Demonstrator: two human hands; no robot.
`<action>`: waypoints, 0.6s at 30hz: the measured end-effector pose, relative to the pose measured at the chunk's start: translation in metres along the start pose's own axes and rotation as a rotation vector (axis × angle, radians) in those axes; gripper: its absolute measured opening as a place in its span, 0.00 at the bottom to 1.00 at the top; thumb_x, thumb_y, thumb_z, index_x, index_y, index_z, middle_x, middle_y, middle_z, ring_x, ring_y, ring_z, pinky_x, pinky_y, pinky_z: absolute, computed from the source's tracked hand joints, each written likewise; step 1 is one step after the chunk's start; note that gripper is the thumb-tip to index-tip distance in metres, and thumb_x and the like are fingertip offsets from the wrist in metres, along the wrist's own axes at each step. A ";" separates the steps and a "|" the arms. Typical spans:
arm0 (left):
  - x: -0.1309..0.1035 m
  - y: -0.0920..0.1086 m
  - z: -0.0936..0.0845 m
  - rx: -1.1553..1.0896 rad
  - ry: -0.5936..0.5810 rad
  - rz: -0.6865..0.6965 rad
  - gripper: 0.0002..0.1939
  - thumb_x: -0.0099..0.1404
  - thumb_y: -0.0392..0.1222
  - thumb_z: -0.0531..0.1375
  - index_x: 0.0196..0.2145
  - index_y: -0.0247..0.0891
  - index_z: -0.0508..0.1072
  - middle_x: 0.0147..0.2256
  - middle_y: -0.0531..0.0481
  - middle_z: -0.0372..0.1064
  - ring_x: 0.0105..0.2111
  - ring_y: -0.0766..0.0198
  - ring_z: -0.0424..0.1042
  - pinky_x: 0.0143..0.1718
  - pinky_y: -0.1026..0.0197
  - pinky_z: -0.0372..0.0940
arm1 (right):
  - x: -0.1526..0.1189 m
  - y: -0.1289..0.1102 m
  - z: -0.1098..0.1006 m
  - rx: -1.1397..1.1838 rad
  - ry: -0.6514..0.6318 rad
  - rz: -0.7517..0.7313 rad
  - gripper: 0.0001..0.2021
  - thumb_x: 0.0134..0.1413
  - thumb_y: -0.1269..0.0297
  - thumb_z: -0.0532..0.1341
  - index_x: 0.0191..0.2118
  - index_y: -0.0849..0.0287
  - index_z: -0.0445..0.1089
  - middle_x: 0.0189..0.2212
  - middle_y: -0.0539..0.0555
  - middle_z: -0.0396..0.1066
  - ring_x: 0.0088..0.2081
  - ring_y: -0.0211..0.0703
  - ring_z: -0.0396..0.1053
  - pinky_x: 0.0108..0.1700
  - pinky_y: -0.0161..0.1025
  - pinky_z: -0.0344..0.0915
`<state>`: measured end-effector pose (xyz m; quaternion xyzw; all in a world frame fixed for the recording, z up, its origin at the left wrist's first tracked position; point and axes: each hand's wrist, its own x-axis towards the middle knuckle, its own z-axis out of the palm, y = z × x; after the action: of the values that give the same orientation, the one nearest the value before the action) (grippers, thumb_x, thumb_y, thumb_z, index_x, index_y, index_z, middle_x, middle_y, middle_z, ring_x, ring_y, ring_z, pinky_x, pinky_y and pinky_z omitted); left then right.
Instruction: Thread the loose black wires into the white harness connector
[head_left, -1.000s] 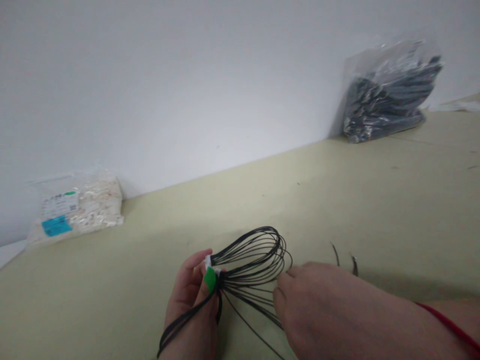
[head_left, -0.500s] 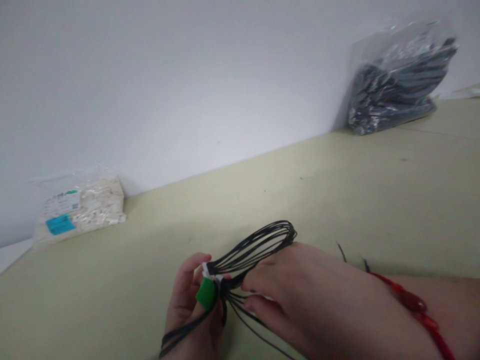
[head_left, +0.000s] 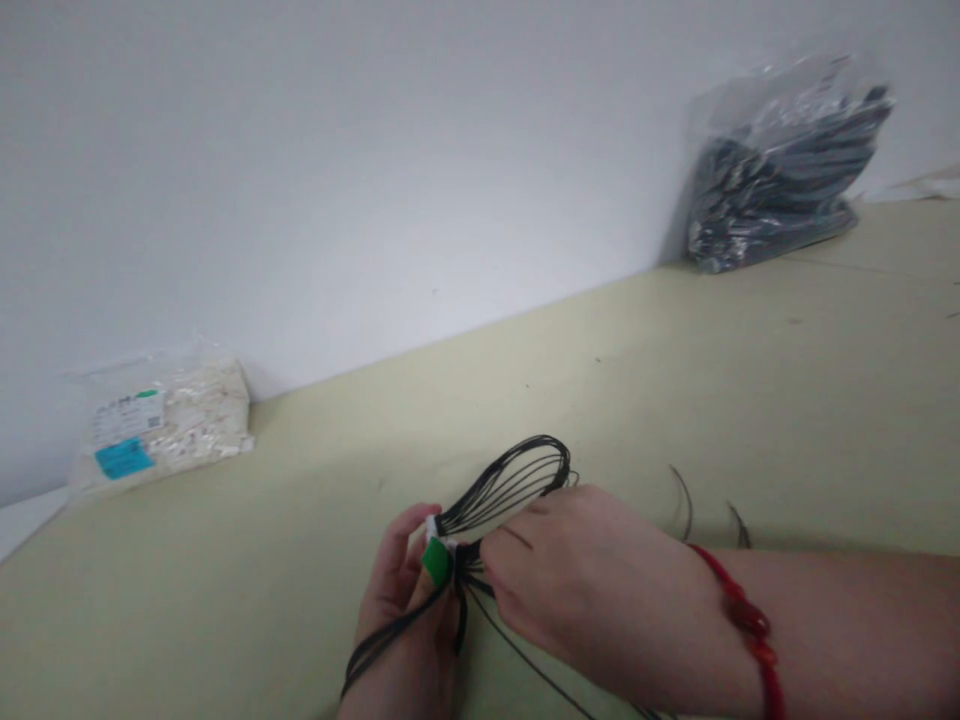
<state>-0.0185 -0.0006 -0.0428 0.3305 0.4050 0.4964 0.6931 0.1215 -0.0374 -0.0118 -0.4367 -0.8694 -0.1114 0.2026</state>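
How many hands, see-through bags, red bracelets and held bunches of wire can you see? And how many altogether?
Hands: 2 (left hand, right hand)
See-through bags: 2 (pale-filled bag, dark-filled bag)
Red bracelet: 1
Held bunch of black wires: 1
Total: 6

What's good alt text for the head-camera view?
A left hand holds looped black wires by white connectors, the right hand closed over them, above a table. Behind: a bag of white pieces, a bag of dark items.
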 end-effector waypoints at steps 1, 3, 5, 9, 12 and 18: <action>0.000 0.000 0.001 0.010 -0.003 -0.004 0.14 0.50 0.39 0.62 0.36 0.46 0.66 0.31 0.54 0.72 0.28 0.73 0.71 0.30 0.75 0.66 | 0.000 0.000 0.002 -0.042 -0.004 -0.065 0.05 0.51 0.74 0.52 0.29 0.63 0.63 0.25 0.51 0.65 0.25 0.41 0.59 0.24 0.39 0.47; 0.000 0.000 0.003 0.035 -0.014 -0.026 0.14 0.51 0.39 0.60 0.37 0.46 0.66 0.32 0.53 0.72 0.30 0.72 0.72 0.32 0.74 0.66 | 0.000 -0.001 0.006 -0.083 -0.013 -0.131 0.05 0.51 0.75 0.52 0.30 0.64 0.64 0.26 0.53 0.65 0.26 0.42 0.59 0.25 0.40 0.50; 0.000 0.000 0.003 0.056 -0.029 -0.042 0.14 0.52 0.40 0.60 0.38 0.46 0.66 0.32 0.53 0.71 0.32 0.72 0.72 0.34 0.74 0.65 | 0.003 -0.004 0.007 -0.078 -0.026 -0.082 0.05 0.50 0.75 0.52 0.29 0.64 0.64 0.26 0.53 0.65 0.26 0.42 0.60 0.25 0.40 0.51; 0.000 -0.001 0.001 0.077 -0.046 -0.017 0.13 0.52 0.40 0.60 0.38 0.47 0.66 0.31 0.54 0.71 0.31 0.74 0.71 0.34 0.75 0.64 | 0.011 0.001 -0.010 0.251 -0.178 0.307 0.06 0.47 0.72 0.53 0.29 0.62 0.67 0.22 0.51 0.65 0.23 0.38 0.58 0.24 0.36 0.48; 0.003 -0.002 -0.003 0.072 -0.059 -0.003 0.15 0.51 0.41 0.61 0.38 0.47 0.66 0.31 0.54 0.71 0.31 0.74 0.71 0.34 0.75 0.65 | 0.013 0.024 -0.033 0.957 -0.508 0.421 0.11 0.46 0.75 0.49 0.32 0.65 0.68 0.20 0.48 0.61 0.20 0.30 0.53 0.23 0.30 0.50; 0.002 0.001 -0.001 0.070 -0.017 0.019 0.16 0.50 0.39 0.61 0.38 0.46 0.65 0.33 0.54 0.71 0.30 0.75 0.70 0.31 0.77 0.65 | 0.010 0.077 -0.055 1.436 -0.419 0.283 0.08 0.54 0.73 0.55 0.37 0.71 0.69 0.29 0.52 0.66 0.29 0.27 0.62 0.34 0.27 0.57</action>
<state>-0.0189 0.0020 -0.0432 0.3625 0.4132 0.4857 0.6796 0.1918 -0.0052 0.0436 -0.3172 -0.6844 0.5937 0.2802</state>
